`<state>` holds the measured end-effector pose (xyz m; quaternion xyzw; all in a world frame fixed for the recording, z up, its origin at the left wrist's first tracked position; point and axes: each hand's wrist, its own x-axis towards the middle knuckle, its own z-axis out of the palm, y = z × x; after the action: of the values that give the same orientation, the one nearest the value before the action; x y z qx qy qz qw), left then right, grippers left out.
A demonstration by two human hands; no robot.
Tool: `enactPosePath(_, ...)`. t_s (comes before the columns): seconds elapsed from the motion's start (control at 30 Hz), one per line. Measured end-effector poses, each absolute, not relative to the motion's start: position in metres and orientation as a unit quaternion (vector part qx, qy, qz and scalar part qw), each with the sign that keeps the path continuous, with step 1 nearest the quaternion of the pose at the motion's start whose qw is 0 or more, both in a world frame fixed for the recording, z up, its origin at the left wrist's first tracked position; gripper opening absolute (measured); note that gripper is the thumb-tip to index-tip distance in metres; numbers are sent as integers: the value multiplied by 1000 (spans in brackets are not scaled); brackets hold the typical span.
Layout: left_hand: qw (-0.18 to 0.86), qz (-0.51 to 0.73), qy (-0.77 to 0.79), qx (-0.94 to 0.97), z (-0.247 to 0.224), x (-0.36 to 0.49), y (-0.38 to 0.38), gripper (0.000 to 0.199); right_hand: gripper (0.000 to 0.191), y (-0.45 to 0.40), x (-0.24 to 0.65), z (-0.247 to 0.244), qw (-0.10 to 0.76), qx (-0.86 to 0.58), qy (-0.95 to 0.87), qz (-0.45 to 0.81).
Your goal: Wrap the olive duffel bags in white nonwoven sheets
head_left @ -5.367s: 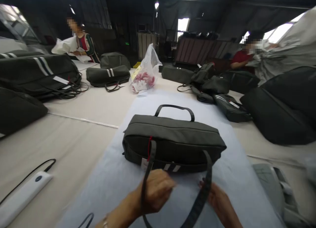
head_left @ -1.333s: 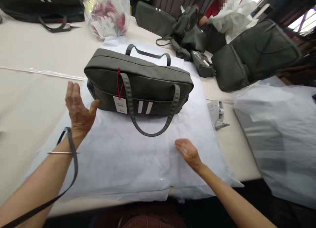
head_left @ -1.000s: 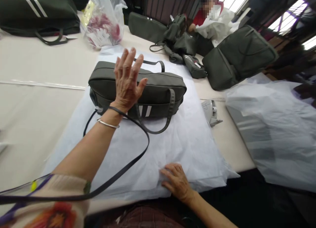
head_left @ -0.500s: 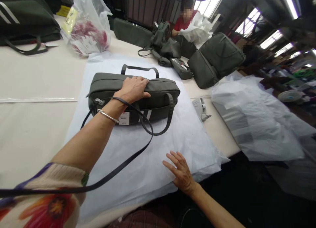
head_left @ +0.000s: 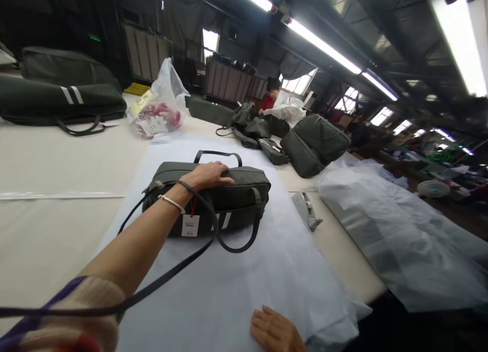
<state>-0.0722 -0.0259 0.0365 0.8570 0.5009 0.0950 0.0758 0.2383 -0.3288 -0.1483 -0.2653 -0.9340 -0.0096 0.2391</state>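
Observation:
A dark olive handbag (head_left: 244, 189) with two handles stands upright on a white plastic sheet (head_left: 224, 286). My left hand (head_left: 208, 175) rests across its top, fingers stretched over toward the far side and thumb apart. A long dark strap (head_left: 168, 271) passes over my left wrist and runs down past the sleeve. From the bag's front hangs a white tag (head_left: 190, 225) on a red string, beside two white stripes. My right hand (head_left: 275, 330) lies flat on the sheet near the bottom edge, fingers extended and holding nothing; its lower part is cut off.
Left stands a larger dark bag (head_left: 46, 100). A clear plastic bag (head_left: 160, 105) with reddish contents sits behind the sheet. Several olive bags (head_left: 316, 143) are piled at the back right. A tag gun-like white tool (head_left: 305, 209) and plastic sheeting (head_left: 366, 214) lie right. A person (head_left: 270, 97) is behind.
The view has tipped upward, so everything appears lower in it. My left hand stays on the handbag. My right hand's spread fingers have come closer together, and it now lies on the sheet.

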Motion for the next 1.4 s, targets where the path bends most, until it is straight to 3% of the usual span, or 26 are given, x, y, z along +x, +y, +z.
enactPosePath(0.1,15,106,451,886,26,-65,-60,72,21,-324,240,-151,265,-241,-933,-42)
enactPosePath(0.17,-50,143,430,890,11,-66,-84,61,21,-324,241,-151,270,-243,-931,-36)
enactPosePath(0.27,-109,213,414,878,-15,-79,-122,29,21,-326,242,-152,276,-254,-927,-16)
enactPosePath(0.4,-140,211,369,894,-43,-83,-164,33,26,-327,243,-155,292,-250,-923,-29)
enactPosePath(0.53,-134,128,451,873,-51,-41,-168,42,30,-326,243,-160,298,-246,-921,-42)
enactPosePath(0.67,-121,113,521,837,-41,1,-141,25,27,-328,244,-162,291,-255,-922,-20)
enactPosePath(0.83,-101,90,515,846,-37,17,-120,27,27,-332,247,-160,257,-265,-929,21)
enactPosePath(0.97,-69,58,494,865,-38,14,-118,16,34,-338,245,-154,231,-305,-921,70)
enactPosePath(1.4,-22,13,472,881,-24,34,-214,20,31,-428,258,-165,174,-336,-907,186)
